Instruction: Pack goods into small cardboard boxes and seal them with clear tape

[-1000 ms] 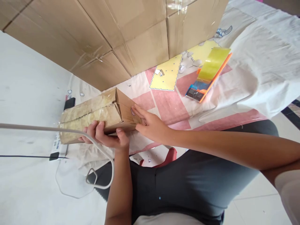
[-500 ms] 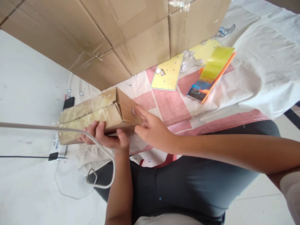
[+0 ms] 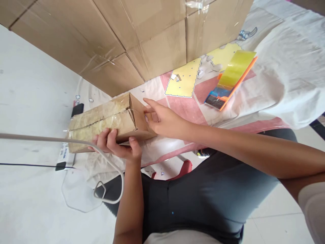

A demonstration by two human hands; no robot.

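Observation:
A long, worn cardboard box (image 3: pixel 119 118) with a taped seam along its top lies tilted at the left of the cloth. My left hand (image 3: pixel 116 144) grips its near side, fingers on the top and thumb at the near edge. At the box's right end face is my right hand (image 3: pixel 162 118), its index finger stretched out and the others partly bent, close to a small pale mark there. Whether those bent fingers touch the cardboard I cannot tell. To the right lies a tape dispenser (image 3: pixel 225 84) with an orange frame and a yellowish tape roll.
Large stacked cardboard boxes (image 3: pixel 152 47) stand along the back. Before them lies a yellow printed sheet (image 3: pixel 182 83) bearing small scraps. A grey cable (image 3: pixel 76 139) crosses in front at the left, near a white power strip (image 3: pixel 66 154) by the wall.
My right hand has moved up and back along the box's end face, its index finger lifting away and its fingers spreading. My left hand keeps its grip on the box.

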